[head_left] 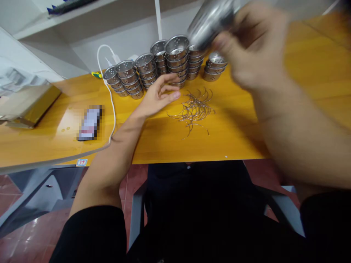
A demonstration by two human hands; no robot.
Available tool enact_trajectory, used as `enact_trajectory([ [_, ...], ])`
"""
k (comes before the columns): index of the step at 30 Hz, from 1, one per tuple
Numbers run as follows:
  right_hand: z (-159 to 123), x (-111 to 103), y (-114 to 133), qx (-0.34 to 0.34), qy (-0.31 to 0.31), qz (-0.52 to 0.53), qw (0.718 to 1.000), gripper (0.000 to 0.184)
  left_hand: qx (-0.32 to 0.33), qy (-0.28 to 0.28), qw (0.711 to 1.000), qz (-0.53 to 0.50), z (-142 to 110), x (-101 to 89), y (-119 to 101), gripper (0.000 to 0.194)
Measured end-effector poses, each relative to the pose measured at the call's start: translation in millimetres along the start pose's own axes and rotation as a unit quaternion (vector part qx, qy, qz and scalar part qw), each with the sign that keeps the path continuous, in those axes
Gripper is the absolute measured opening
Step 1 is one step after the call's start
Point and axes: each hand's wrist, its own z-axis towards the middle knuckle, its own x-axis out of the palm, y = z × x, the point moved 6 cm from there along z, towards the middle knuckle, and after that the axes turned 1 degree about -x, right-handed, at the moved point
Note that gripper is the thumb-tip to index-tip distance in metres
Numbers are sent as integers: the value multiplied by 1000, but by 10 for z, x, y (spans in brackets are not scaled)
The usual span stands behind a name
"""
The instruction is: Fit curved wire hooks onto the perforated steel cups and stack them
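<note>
Closest to the camera, the right arm reaches in from the right, and the right hand (256, 54) grips a shiny metal vessel (210, 25), thumb on the near side and fingers curled around it. Blur hides whether this is one cup or several nested, and how firmly the fingers press. The vessel is tilted and raised above the table (236, 146); a full hold around its wall and a slow wrist would suit it, since smooth metal can slip.

Left hand (158, 96): half open, fingers loosely bent, thumb apart, apparently holding nothing. Whether its fingertips touch the tall cup stack (177, 65) beyond cannot be told; a light touch is wise, as such columns may topple. Curved wires (196, 109) lie in a loose tangle right of that hand, on the near side of the stacks, and could snag if brushed. White cable (112, 109) passes close by the left forearm, so a leftward sweep might catch it.
</note>
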Motion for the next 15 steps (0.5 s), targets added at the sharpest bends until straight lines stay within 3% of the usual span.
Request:
enact_trajectory([
  [3,-389,633,327,-20,108,113,988,87,43,-57,997,14,56,-56,67,127],
  [6,-600,963,288,5,144,151,978,85,43,-80,996,14,85,-70,167,124],
  [10,-648,1014,81,16,148,137,979,75,33,-84,996,15,112,-114,243,123],
  [15,-633,802,80,-63,150,65,984,63,51,-50,997,19,105,-205,278,121],
])
